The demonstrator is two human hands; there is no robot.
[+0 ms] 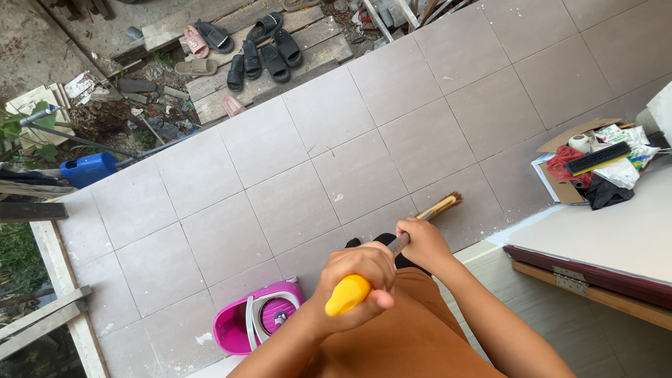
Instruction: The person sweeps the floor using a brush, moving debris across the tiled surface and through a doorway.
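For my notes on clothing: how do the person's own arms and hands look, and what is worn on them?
Both forearms are bare, with no sleeves in view. The left hand and right hand wear no gloves, rings or watch that can be seen. Below them shows orange-brown clothing.

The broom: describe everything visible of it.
The broom is a long, thin stick tool held aslant over the grey tiled floor. Its near end carries a bright yellow, rounded grip, wrapped by the left hand. Farther along, the right hand clasps the dark shaft. Beyond that hand a pale tan, straw-like neck runs out to a small brown brush tip, which points up and to the right, low over the tiles; whether it touches them cannot be told.
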